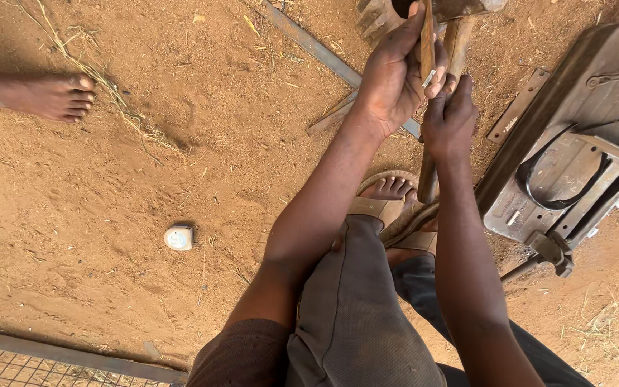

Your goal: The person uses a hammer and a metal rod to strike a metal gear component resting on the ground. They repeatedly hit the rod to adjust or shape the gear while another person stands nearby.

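My left hand (395,72) grips a thin flat wooden piece (428,36) that stands upright near the top of the view. My right hand (449,122) is wrapped around the wooden handle (428,179) of a hammer; the handle runs up to the metal head (467,8) at the top edge. The two hands are close together, almost touching. A toothed metal part (375,18) lies just behind my left hand. My sandalled feet (390,193) rest on the sandy ground below the hands.
A grey metal machine body (574,143) with a black curved strap lies at the right. A flat metal bar (309,43) crosses the sand. Another person's bare foot (51,97) is at the left. A small white stone (179,238) sits mid-left; wire mesh (30,365) bottom left.
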